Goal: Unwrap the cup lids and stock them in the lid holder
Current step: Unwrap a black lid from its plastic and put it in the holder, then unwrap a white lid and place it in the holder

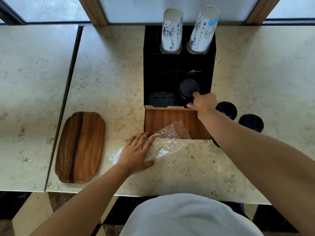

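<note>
With the right hand (203, 103) pinching the black lid stack (188, 88) into the organizer's (150, 65) centre-frame slot, a skewed lid could jam there, while the left hand's (134, 154) spread fingers pin the plastic wrap (167, 142).

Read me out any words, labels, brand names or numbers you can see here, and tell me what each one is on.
None can be read.
Left cup stack: line drawing and small marks, too small.
Right cup stack: small printed marks and a blue band, too small.
Label in the black holder's front left compartment: blurred.
Black lids: embossed mark, unreadable.
</note>
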Motion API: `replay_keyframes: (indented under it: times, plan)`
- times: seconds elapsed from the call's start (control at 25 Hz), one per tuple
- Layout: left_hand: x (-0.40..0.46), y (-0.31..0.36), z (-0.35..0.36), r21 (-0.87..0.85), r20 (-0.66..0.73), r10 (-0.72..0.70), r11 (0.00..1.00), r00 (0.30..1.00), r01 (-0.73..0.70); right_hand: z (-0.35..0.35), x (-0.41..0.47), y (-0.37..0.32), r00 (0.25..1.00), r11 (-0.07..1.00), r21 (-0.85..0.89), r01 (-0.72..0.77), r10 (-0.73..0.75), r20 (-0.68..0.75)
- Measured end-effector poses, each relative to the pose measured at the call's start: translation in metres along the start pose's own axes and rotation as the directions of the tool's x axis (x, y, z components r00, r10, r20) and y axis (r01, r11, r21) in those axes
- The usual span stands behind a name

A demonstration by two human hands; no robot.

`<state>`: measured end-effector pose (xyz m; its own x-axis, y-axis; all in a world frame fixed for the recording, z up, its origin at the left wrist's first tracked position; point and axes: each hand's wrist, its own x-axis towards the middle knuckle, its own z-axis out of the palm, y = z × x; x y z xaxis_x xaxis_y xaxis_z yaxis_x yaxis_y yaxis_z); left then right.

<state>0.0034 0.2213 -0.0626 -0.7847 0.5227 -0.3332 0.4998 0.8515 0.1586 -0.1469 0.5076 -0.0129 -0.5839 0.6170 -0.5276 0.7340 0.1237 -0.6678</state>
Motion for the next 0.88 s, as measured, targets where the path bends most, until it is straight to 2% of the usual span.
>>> replay_keyframes:
  times: [0.08, 0.16, 0.24, 0.36, 0.48, 0.52, 0.56, 0.64, 0.72, 0.8, 0.88]
  plan:
    - [0.000, 0.000, 0.000, 0.001, 0.001, 0.000, 1.000, 1.000, 0.000, -0.002, 0.004, 0.000, 0.998, 0.998, 0.057, -0.012, 0.008, 0.057]
    - [0.000, 0.000, -0.001, 0.008, 0.008, -0.002, 1.000, 1.000, 0.002, -0.005, 0.006, 0.000, 0.989, 0.979, 0.202, -0.037, 0.008, 0.145]
    - [0.001, 0.001, -0.001, 0.011, 0.010, -0.004, 1.000, 1.000, 0.004, -0.007, 0.007, 0.003, 0.987, 0.967, 0.250, -0.047, 0.007, 0.160]
    - [0.000, 0.001, -0.002, 0.007, 0.000, 0.001, 1.000, 1.000, -0.001, -0.011, 0.004, 0.008, 0.988, 0.971, 0.236, -0.044, 0.008, 0.151]
    - [-0.001, 0.002, -0.004, -0.011, -0.014, 0.001, 1.000, 1.000, -0.001, -0.013, -0.016, 0.017, 0.997, 0.990, 0.120, 0.079, -0.082, 0.017]
    - [-0.002, 0.002, -0.005, -0.016, -0.013, -0.001, 1.000, 1.000, 0.001, -0.013, -0.026, 0.022, 0.993, 0.988, 0.104, 0.114, -0.116, 0.020]
    - [-0.003, 0.002, -0.006, -0.020, -0.009, -0.003, 1.000, 1.000, 0.003, -0.014, -0.035, 0.026, 0.987, 0.986, 0.114, 0.123, -0.134, 0.085]
    - [-0.004, 0.003, -0.008, -0.034, -0.003, -0.006, 0.999, 1.000, 0.006, -0.018, -0.052, 0.034, 0.942, 0.992, 0.104, 0.077, -0.107, 0.319]
    - [-0.007, 0.004, -0.011, -0.062, -0.012, -0.013, 0.998, 1.000, 0.012, -0.023, -0.063, 0.040, 0.867, 0.999, -0.028, 0.043, -0.024, 0.498]
    - [-0.010, 0.007, -0.013, -0.092, -0.042, -0.022, 0.996, 0.999, 0.018, -0.024, -0.069, 0.045, 0.819, 0.992, -0.128, 0.002, 0.072, 0.570]
    - [-0.016, 0.009, -0.015, -0.120, -0.093, -0.032, 0.993, 0.995, 0.021, -0.019, -0.072, 0.051, 0.783, 0.987, -0.144, -0.064, 0.139, 0.606]
